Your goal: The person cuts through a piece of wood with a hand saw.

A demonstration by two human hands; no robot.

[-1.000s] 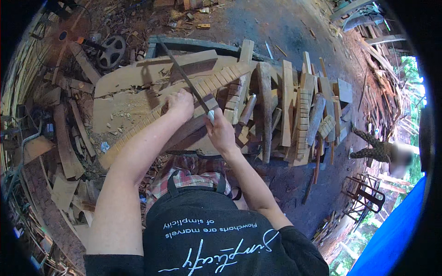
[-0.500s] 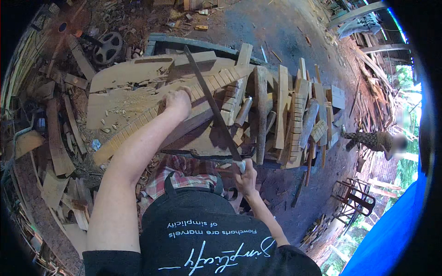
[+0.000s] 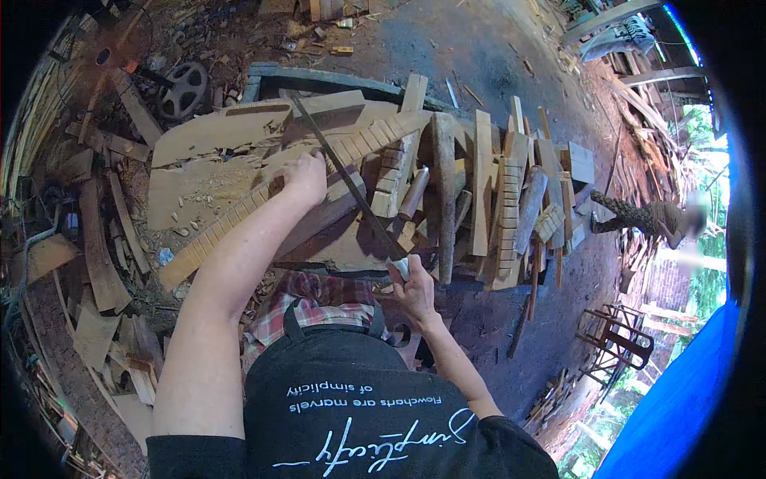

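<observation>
A long wooden strip with a row of evenly spaced cross cuts lies slantwise over the bench. My left hand is closed around its middle. My right hand grips the pale handle of a handsaw near the bench's front edge. The long, dark blade slants away to the far left and crosses the strip just right of my left hand. Whether its teeth are inside a cut cannot be made out.
Wooden mallets and notched offcuts crowd the bench's right side. Wood chips lie on the thick worktop. Scrap boards and a spoked wheel stand left. A metal-framed chair and another person are at right.
The saw has shifted left, its blade now slanting further left across the strip. My right hand has moved a little left and away from me with it. My left hand keeps its hold.
</observation>
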